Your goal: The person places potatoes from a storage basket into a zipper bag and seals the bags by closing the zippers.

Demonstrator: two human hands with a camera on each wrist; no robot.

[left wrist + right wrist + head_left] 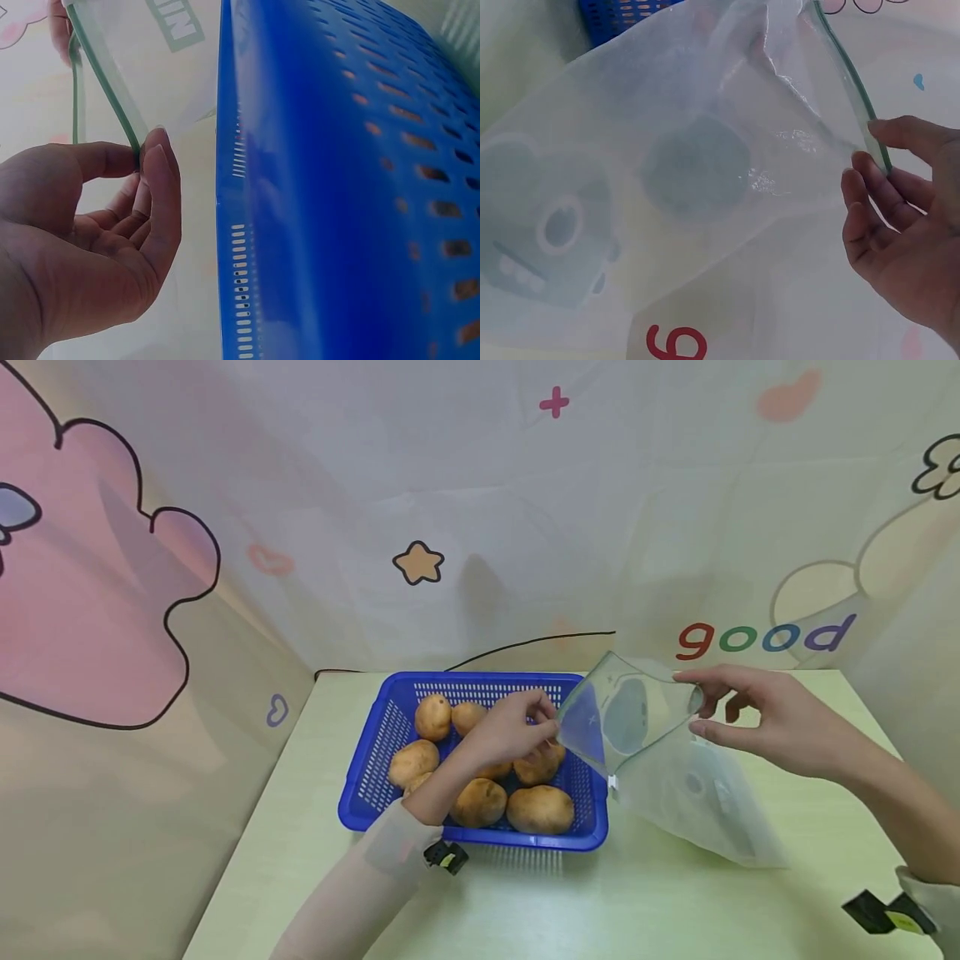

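A translucent zip bag (697, 793) with a green-edged mouth and a white slider (612, 782) hangs between both hands, its mouth spread wide. My left hand (510, 727) pinches one corner of the mouth between thumb and fingertips, above the right part of a blue basket (480, 678). At the opposite side of the mouth, my right hand (787, 718) pinches the green edge, as the right wrist view shows with the thumb (907, 135) on the rim. Several potatoes (540, 810) lie in the basket, some hidden behind the left forearm. Grey-green cartoon prints (697, 169) mark the bag.
The basket stands on a pale green table (300, 860), close to the back edge. Behind it hangs a printed cloth backdrop (525, 527) with a star and the word "good". The lower end of the bag overlaps the tabletop right of the basket.
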